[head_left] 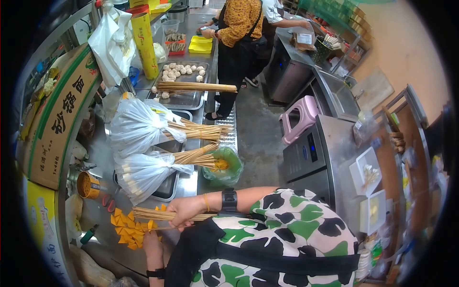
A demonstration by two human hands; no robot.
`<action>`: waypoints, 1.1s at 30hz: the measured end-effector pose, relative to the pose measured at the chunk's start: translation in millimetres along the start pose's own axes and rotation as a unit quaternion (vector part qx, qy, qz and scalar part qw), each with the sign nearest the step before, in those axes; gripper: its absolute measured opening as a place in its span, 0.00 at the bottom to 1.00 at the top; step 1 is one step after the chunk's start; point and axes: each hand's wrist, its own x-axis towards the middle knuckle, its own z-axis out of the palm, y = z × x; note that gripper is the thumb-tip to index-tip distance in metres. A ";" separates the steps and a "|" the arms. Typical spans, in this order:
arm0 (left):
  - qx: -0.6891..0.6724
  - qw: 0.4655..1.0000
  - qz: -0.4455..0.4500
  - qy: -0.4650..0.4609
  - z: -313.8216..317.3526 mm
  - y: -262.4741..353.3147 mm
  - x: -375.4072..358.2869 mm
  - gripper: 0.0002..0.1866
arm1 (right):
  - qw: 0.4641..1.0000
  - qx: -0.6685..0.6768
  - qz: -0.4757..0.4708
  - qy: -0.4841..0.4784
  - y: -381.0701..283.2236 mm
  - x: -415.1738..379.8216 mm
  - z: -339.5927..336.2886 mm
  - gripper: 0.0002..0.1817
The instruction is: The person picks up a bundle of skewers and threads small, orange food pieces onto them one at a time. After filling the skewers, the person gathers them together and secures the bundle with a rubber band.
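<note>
My right hand (185, 210), with a black watch on its wrist, is closed around a bundle of thin bamboo skewers (155, 214). Just below it, my left hand (153, 246) pinches a folded orange-yellow food piece (152, 225). A single skewer runs from that piece toward my right hand; its exact grip is partly hidden. Beside my left hand lies a pile of similar orange-yellow pieces (125, 229) on the metal counter. Past my right hand rest two bundles of skewers in white plastic bags (143, 174) (138, 124), their bare stick ends pointing right.
A green-lined bin (229, 167) stands by the counter edge. Farther along, a metal tray (191, 99) bears whitish balls and more skewers. Red-handled scissors (110, 203) and an orange-yellow tub (88, 185) are near the pile. A pink stool (300, 119) stands in the aisle; two people work beyond.
</note>
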 end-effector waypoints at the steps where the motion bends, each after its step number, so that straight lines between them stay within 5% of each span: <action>1: -0.012 0.999 -0.012 -0.037 -14.0 5.0 -2.5 0.14 | 1.000 0.000 -0.004 -0.006 1.4 0.4 -1.3 0.06; 2: -0.024 0.997 -0.024 -0.074 -22.6 8.0 -4.5 0.14 | 1.000 0.000 -0.007 -0.011 1.9 0.6 -2.0 0.06; 11: -0.195 0.965 -0.087 0.150 31.9 -28.2 -48.0 0.17 | 0.999 -0.050 0.012 0.014 4.3 6.6 0.6 0.06; 12: -0.360 0.908 -0.152 0.153 34.6 -29.4 -47.3 0.17 | 0.997 -0.069 0.009 0.027 4.8 6.8 1.1 0.06; 14: -0.645 0.693 -0.281 0.158 33.7 -30.1 -52.3 0.17 | 0.994 -0.107 0.005 0.029 5.8 10.7 2.7 0.07; 17: -0.785 0.554 -0.217 0.173 3.3 -26.8 -48.6 0.18 | 0.992 -0.120 0.037 0.009 5.3 13.3 2.9 0.10; 21: -0.830 0.522 -0.127 0.150 -38.2 -3.9 -36.4 0.23 | 0.994 -0.069 0.081 0.020 -7.2 9.3 8.7 0.08; 33: -0.707 0.648 -0.110 0.261 -51.9 26.5 -17.9 0.18 | 0.994 -0.059 0.089 0.029 -13.4 8.4 15.0 0.04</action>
